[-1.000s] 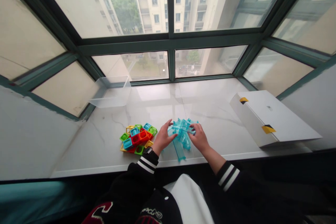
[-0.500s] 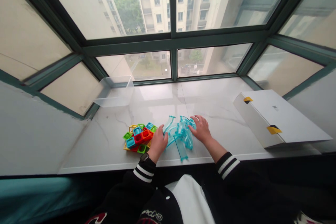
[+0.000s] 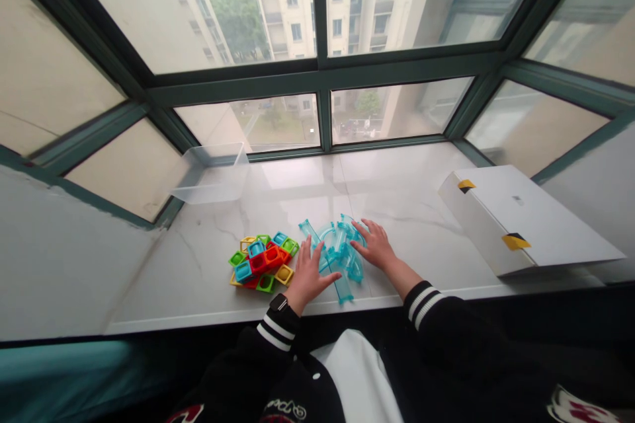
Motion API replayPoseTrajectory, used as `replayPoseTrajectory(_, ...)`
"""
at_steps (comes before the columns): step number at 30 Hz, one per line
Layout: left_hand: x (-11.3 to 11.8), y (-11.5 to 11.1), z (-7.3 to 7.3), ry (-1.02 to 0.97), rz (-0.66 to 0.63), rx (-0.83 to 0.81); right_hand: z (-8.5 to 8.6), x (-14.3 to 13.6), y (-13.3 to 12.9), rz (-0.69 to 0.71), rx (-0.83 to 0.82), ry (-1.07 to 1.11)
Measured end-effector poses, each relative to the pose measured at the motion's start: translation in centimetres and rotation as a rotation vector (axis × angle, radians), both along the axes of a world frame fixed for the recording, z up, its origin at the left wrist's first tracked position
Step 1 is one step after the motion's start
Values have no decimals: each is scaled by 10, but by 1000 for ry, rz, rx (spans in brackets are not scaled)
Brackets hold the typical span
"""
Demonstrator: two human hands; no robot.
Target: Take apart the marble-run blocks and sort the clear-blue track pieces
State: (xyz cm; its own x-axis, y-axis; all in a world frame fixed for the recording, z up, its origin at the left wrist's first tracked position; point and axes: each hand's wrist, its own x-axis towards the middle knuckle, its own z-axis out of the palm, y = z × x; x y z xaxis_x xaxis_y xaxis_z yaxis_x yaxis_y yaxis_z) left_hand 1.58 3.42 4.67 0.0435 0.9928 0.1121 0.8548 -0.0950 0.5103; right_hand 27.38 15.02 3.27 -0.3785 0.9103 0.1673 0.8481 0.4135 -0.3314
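A loose heap of clear blue plastic track pieces [image 3: 342, 248] lies on the white marbled sill, between my two hands. My left hand [image 3: 310, 272] is spread open at the heap's near left side, its fingers over some of the pieces. On the heap's right side my right hand [image 3: 376, 244] rests with fingers apart, the fingertips at the edge pieces. Neither hand grips anything that I can see. To the left of my left hand is a pile of coloured plastic building blocks [image 3: 262, 263] in red, green, blue and yellow, with open square frames.
A clear plastic bin [image 3: 213, 193] stands at the back left by the window. At the right lies a white box [image 3: 526, 211] with yellow-and-black tabs. The sill's front edge [image 3: 198, 322] runs close below my wrists, and window frames enclose the back and sides.
My left hand has moved right, away from the blocks, and its fingers have spread. A track piece at the heap's left now lies tilted the other way. My right hand has hardly moved.
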Motion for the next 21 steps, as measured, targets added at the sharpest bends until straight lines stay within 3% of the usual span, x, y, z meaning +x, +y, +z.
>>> replayPoseTrajectory(4,2,7,-10,5,-83,-59,-3,-9,-1,38,-51,42)
replayPoseTrajectory(12,-3,18,-14,17,-7,100,-5,-15,-11,43,-34,134)
replayPoseTrajectory(21,-4,16,-19,13,75,159,-14,-19,-34,36,5,173)
